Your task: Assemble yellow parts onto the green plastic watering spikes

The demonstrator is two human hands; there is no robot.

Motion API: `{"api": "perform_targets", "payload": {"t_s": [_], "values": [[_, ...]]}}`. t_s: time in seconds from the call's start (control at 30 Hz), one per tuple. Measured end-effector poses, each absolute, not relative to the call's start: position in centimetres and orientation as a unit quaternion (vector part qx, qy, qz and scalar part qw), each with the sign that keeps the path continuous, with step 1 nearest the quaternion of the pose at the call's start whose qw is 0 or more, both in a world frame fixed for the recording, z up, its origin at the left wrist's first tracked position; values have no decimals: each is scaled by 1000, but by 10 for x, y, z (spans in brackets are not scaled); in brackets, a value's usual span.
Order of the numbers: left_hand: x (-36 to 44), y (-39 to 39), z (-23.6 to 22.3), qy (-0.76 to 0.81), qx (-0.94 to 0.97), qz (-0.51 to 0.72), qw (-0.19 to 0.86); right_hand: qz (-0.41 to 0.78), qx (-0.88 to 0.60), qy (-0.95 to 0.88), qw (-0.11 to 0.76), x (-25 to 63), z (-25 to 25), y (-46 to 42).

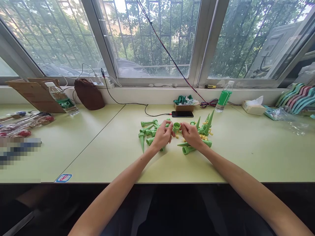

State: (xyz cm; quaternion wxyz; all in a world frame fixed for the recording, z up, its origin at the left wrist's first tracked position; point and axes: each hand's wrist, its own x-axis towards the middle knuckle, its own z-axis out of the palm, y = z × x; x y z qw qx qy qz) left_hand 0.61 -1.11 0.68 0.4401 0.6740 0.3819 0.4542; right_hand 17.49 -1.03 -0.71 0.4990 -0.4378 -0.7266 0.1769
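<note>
Between my hands, a green plastic watering spike has its round open end turned toward me. My left hand is closed on it from the left side. At the opposite side of the rim, my right hand has its thumb and fingers pinched together; what sits in the pinch is hidden. Several similar green spikes lie around my left hand. More green spikes lie beyond and under my right hand, mixed with small yellow parts.
Behind the spikes lies a black phone on a cable, near a small cardboard box. Water bottles stand at the back, one on each side. A tissue pack and several hangers are at the right; plastic-wrapped items lie left.
</note>
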Motion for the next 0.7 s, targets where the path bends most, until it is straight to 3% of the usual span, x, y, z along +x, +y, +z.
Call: {"api": "perform_targets", "payload": {"t_s": [0.2, 0.7], "values": [[6, -11, 10, 365, 629, 447, 520, 174, -413, -750, 487, 175, -10, -9], [5, -14, 17, 384, 581, 440, 567, 170, -406, -757, 482, 176, -8, -9]]}}
